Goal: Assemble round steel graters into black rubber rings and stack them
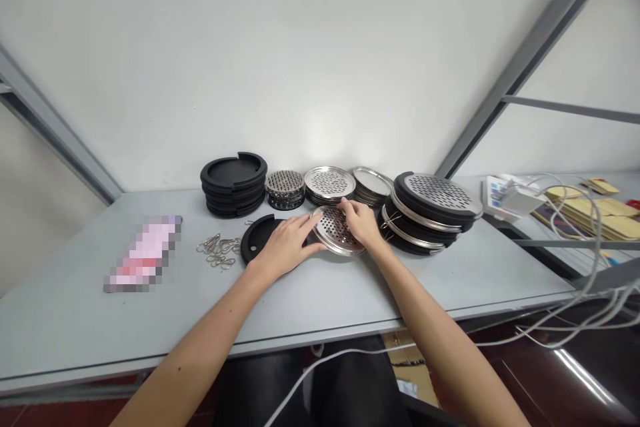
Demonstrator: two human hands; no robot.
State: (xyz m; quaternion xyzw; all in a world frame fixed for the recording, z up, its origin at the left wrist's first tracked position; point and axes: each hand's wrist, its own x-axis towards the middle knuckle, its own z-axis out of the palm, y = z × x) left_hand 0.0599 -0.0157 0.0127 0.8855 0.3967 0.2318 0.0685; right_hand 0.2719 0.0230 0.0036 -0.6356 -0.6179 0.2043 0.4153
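Observation:
A round, perforated metal grater disc (337, 227) with a shiny rim lies in front of me on the table. My left hand (287, 243) holds its left rim between thumb and fingers, the palm over a black round holder (255, 237) that it partly hides. Across the disc's right side, my right hand (360, 221) grips with bent fingers; its fingertips are partly hidden. Behind are a stack of perforated discs (330, 182), a stack of small rough-toothed discs (285, 187) and a stack of plain metal rings or lids (373, 181).
Black round holders (234, 190) are stacked at the back left. Wire clips (219, 252) lie loose beside a blurred phone-like object (145, 253). At right stands a pile of black-rimmed grater units (433, 210). A power strip (510, 197) with white cables sits beyond a metal frame post.

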